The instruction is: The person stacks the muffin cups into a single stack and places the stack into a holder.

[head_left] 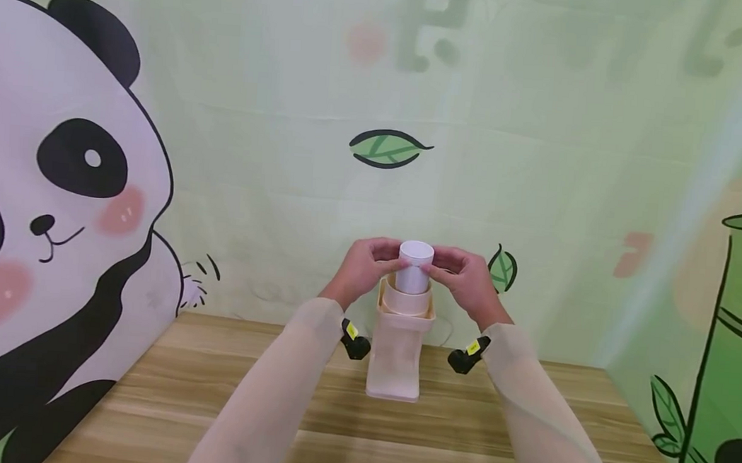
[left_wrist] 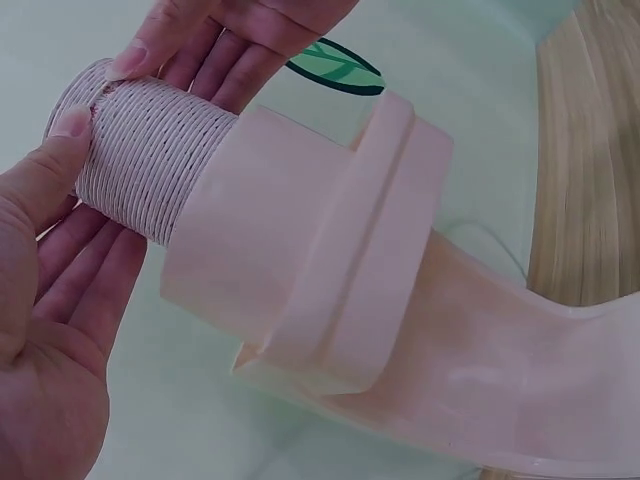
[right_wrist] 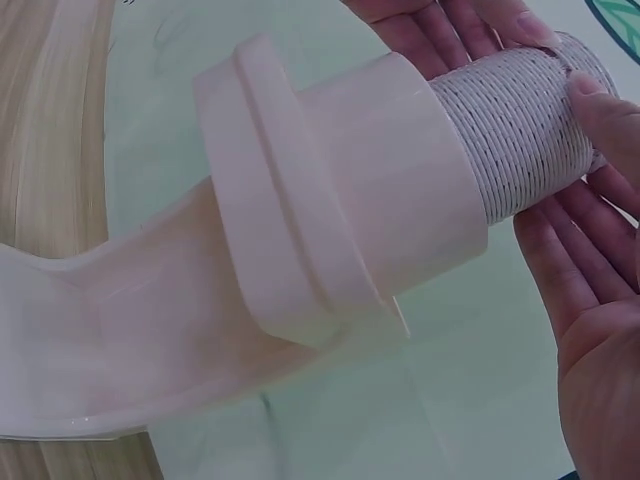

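Note:
A white cord-wrapped cylinder stands upright in the round collar of a pale pink plastic stand. From the left side, my left hand grips its upper part, thumb on the near face. My right hand holds the same cylinder from the opposite side. In the left wrist view, tight rows of cord run round it, and both thumbs lie near its top end. The right wrist view shows the cylinder's lower end hidden inside the collar.
The stand rests on a wood-grain table. Close behind hangs a pale green backdrop printed with leaves, a panda at left and green bamboo at right. A small black camera sits on each wrist.

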The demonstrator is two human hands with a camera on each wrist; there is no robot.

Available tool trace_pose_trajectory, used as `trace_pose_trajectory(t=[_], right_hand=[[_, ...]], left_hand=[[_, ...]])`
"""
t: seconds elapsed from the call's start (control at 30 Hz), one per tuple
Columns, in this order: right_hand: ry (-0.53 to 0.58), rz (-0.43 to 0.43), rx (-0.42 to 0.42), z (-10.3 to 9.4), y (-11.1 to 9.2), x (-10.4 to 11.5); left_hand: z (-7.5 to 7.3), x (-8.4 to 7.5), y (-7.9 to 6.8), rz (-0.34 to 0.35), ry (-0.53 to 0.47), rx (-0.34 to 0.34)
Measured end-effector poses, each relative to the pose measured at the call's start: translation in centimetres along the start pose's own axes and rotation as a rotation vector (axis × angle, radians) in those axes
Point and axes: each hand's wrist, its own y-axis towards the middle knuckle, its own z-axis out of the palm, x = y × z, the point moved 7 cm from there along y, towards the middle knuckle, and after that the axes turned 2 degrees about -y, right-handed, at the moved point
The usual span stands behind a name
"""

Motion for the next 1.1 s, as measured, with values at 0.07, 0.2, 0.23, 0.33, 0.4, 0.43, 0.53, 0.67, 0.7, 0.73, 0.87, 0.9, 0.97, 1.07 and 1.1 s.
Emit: trace_pose_trajectory(t=[0.07, 0.2, 0.23, 0.33, 0.4, 0.43, 0.53, 0.67, 0.7, 0.73, 0.87, 0.9, 0.97, 1.07, 1.1], right_hand=[[0.010, 0.005, 0.006, 0.1, 0.0, -0.2], [0.014, 0.019, 0.011, 0.2, 0.0, -0.8], [0.016, 0.022, 0.011, 0.3, 0.0, -0.9], [0.021, 0.025, 0.006, 0.4, 0.0, -1.3], [0.020, 0.024, 0.003, 0.4, 0.0, -1.5], [0.021, 0.025, 0.002, 0.5, 0.0, -1.6], [0.027, 0.027, 0.006, 0.6, -0.1, -1.6], [0.043, 0.036, 0.015, 0.7, -0.3, -1.6], [0.042, 0.038, 0.018, 0.7, -0.3, -1.6], [0.041, 0.039, 0.018, 0.7, -0.4, -1.6], [0.035, 0.046, 0.020, 0.8, -0.3, -2.0], [0.034, 0.049, 0.022, 0.8, -0.3, -2.1], [0.037, 0.055, 0.024, 1.0, -0.3, -2.3], [0.043, 0.055, 0.030, 1.1, -0.4, -2.4], [0.047, 0.052, 0.032, 1.2, -0.4, -2.4]], left_hand=[[0.0, 0.2, 0.0, -0.008, 0.004, 0.003], [0.1, 0.5, 0.0, -0.020, 0.013, 0.016], [0.1, 0.6, 0.0, -0.023, 0.014, 0.020], [0.2, 0.8, -0.1, -0.026, 0.012, 0.032], [0.2, 0.9, -0.2, -0.030, 0.012, 0.036], [0.2, 0.9, -0.2, -0.033, 0.015, 0.036], [0.3, 1.2, -0.1, -0.040, 0.022, 0.033], [0.4, 1.4, -0.1, -0.048, 0.023, 0.033], [0.5, 1.4, -0.2, -0.048, 0.021, 0.035], [0.5, 1.4, -0.2, -0.047, 0.020, 0.036], [0.5, 1.6, -0.3, -0.039, 0.026, 0.039], [0.6, 1.6, -0.4, -0.037, 0.028, 0.040], [0.6, 1.7, -0.5, -0.035, 0.034, 0.044], [0.6, 1.9, -0.6, -0.035, 0.041, 0.043], [0.5, 2.0, -0.6, -0.036, 0.044, 0.042]])
